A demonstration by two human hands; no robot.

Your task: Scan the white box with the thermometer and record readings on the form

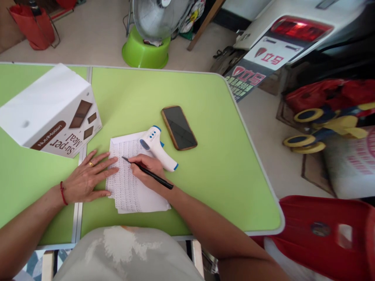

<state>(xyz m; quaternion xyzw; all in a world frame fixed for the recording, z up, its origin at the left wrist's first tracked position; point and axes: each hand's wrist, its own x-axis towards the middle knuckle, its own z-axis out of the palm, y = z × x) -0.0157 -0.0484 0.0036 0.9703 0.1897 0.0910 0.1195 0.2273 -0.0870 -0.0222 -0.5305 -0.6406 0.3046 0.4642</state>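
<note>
Several sheets of paper [125, 191] covered in rows of small handwriting lie on the green table [205, 187]. My right hand [148, 169] is closed around a black pen [156, 178], its tip over the written rows. Flat and with fingers spread, my left hand [88, 177] rests partly on the table, its fingertips on the paper's left edge. A white and blue infrared thermometer [161, 152] lies across the top right of the sheets, just beyond my right hand. Farther right is a smartphone [179, 128] in a brown case, screen dark.
A white NutriMotion box [52, 113] stands at the table's left. Beyond the far edge, a fan [162, 19] sits on a green tub [146, 50]. A red plastic chair [325, 230] is by the right corner, and a white scooter [293, 31] stands behind.
</note>
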